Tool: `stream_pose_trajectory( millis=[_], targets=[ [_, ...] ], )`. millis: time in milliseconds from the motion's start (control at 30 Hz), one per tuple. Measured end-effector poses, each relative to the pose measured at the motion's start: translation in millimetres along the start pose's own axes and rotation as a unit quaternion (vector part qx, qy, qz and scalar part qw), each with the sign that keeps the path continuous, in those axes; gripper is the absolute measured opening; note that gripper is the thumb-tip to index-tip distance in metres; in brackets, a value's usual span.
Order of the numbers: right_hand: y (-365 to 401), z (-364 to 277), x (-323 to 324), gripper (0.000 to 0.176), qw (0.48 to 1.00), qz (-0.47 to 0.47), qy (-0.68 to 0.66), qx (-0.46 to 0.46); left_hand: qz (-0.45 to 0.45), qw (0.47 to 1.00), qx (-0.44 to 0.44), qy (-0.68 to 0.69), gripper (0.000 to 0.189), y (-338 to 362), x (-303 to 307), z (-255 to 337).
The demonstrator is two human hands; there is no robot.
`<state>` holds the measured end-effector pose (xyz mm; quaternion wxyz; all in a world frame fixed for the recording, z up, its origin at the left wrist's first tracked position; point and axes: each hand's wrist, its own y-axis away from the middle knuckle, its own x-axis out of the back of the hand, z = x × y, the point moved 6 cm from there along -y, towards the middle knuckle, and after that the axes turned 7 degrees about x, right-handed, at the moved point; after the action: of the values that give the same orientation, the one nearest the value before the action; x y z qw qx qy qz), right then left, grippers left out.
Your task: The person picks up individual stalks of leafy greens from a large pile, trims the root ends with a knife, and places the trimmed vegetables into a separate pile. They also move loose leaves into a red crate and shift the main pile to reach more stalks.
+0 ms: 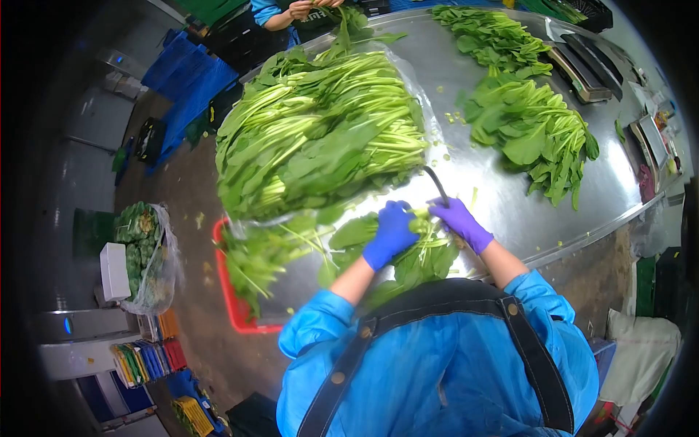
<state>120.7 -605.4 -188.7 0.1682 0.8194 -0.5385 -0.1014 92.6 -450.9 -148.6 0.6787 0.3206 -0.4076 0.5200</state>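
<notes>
My left hand (pixel 393 233), in a blue glove, is closed around the stems of a bunch of leafy greens (pixel 428 262) near the table's front edge. Just beside it, my right hand (pixel 464 224) wears a purple glove and is closed on a curved knife (pixel 435 182); its dark, narrow blade points away from me. The knife's handle is mostly hidden by the fingers. Beyond my hands lies a large pile of leafy greens (pixel 328 124) with pale stems, on clear plastic. Loose leaves (pixel 262 255) spread to the left of my left hand.
Sorted greens (pixel 531 131) lie along the right of the metal table (pixel 466 171), near a scale (pixel 582 73). A red crate (pixel 234 302) stands at the left edge. Across the table, another person's hands (pixel 309 7) handle greens. A bag of vegetables (pixel 149 255) sits farther left.
</notes>
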Motion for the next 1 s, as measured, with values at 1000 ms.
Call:
stream_pose_trajectory(
  millis=[1000],
  targets=[
    [44.2, -89.9, -42.7, 0.037, 0.988, -0.075, 0.076, 0.108, -0.023, 0.917, 0.044, 0.395, 0.045, 33.9, 72.1, 27.0]
  ],
)
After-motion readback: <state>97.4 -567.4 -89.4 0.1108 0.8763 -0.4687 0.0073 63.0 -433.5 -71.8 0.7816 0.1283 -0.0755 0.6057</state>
